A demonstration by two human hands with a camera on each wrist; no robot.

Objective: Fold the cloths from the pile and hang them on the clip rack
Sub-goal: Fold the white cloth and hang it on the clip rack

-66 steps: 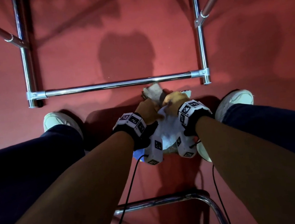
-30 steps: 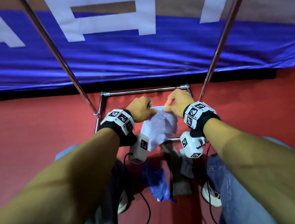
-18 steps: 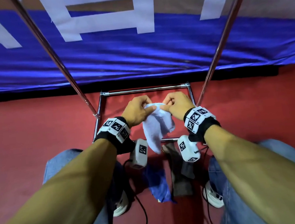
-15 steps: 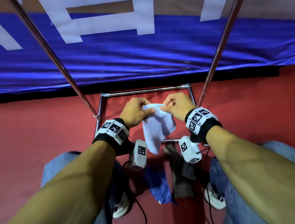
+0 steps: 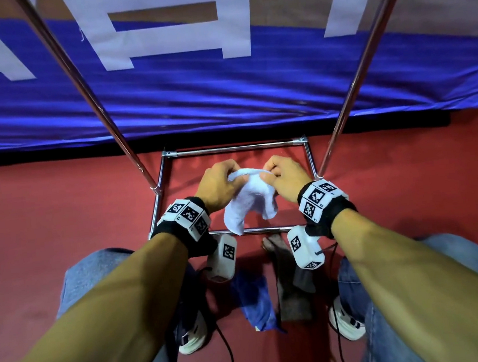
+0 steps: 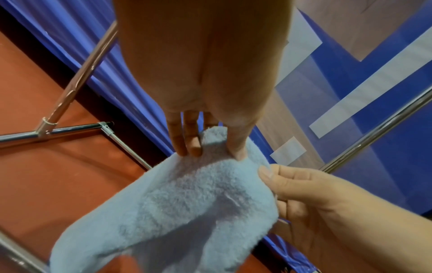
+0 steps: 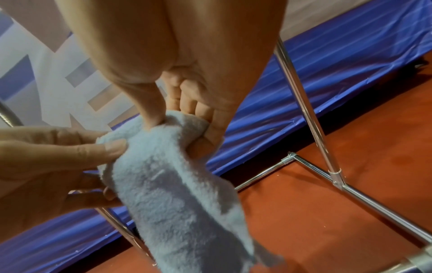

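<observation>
Two hands now hold one pale blue fluffy terry cloth (image 5: pixel 249 206) up in the air at the centre of the head view, where about two seconds ago both were down at the pile on the red floor (image 5: pixel 42 221). The left hand (image 5: pixel 217 184) pinches the cloth's top edge between thumb and fingers; the right hand (image 5: pixel 286 177) is clamped on the same edge just beside it, so the top is bunched short between them and the rest hangs loose below. Over the last second the hands have drawn closer together and the edge has gathered, which reads as a fold being formed. A dark blue cloth (image 5: pixel 256 301) and a grey cloth (image 5: pixel 292 293) lie on the floor low in the frame, between the shoes. Chrome rack poles (image 5: pixel 95 108) rise to the upper left and right; no clips are in view. Folding looks unfinished, hanging not yet begun.
</observation>
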